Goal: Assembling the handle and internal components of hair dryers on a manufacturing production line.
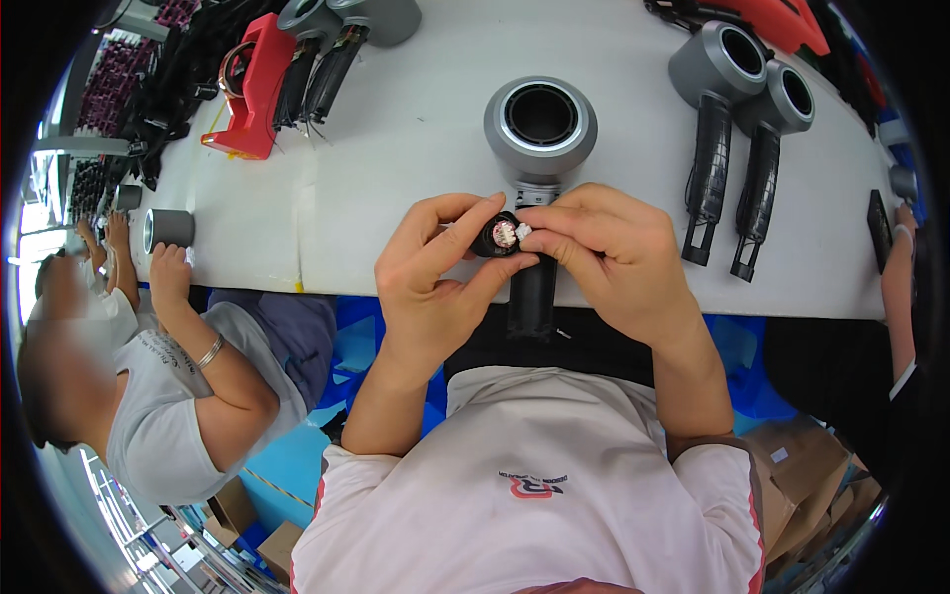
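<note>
Dryer (539, 148) at frame centre on desk (396, 148), long axis running up-down, handle toward me. I see left hand (435, 272) pinching black handle end, right hand (604, 252) pinching small white part (522, 232) against it. Both hands equally near.

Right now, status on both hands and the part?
Left hand pinching small black round part. Right hand fingertips on its white connector. Grey hair dryer lies just behind on white table. Nothing in the way.
</note>
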Demonstrator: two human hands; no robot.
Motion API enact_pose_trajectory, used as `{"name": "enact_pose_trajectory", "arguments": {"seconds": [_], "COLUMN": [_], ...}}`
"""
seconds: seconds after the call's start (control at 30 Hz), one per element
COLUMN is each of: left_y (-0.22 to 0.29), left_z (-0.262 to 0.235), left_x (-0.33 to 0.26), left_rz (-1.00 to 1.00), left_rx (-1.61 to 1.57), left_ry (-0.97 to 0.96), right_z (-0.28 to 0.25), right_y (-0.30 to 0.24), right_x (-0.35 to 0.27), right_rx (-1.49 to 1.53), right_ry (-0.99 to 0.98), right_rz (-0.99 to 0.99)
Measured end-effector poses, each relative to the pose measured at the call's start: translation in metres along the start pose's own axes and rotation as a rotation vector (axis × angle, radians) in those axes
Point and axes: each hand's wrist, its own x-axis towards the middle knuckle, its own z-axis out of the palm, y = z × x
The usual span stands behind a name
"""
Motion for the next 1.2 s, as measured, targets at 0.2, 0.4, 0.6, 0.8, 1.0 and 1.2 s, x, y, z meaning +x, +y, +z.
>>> {"name": "enact_pose_trajectory", "arguments": {"seconds": [0.2, 0.4, 0.6, 0.8, 1.0, 1.2], "left_y": [0.003, 0.005, 0.003, 0.004, 0.005, 0.007], "left_z": [-0.002, -0.003, 0.002, -0.001, -0.002, -0.005], "left_x": [0.003, 0.002, 0.003, 0.003, 0.008, 0.006], "left_rz": [0.007, -0.005, -0.006, 0.021, 0.106, 0.043], "left_rx": [0.089, 0.116, 0.083, 0.202, 0.233, 0.208], "left_ry": [-0.020, -0.055, -0.033, -0.099, -0.137, -0.176], "right_z": [0.000, -0.002, -0.001, 0.001, 0.006, 0.005], "right_y": [-0.004, 0.006, 0.006, -0.002, -0.003, -0.007], "right_x": [0.000, 0.001, 0.003, 0.003, 0.000, 0.001], "right_rx": [-0.004, 0.031, 0.023, -0.009, -0.089, -0.022], "right_ry": [0.008, 0.015, 0.032, 0.022, 0.085, 0.076], "right_rz": [0.033, 0.020, -0.027, -0.021, -0.002, 0.134]}}
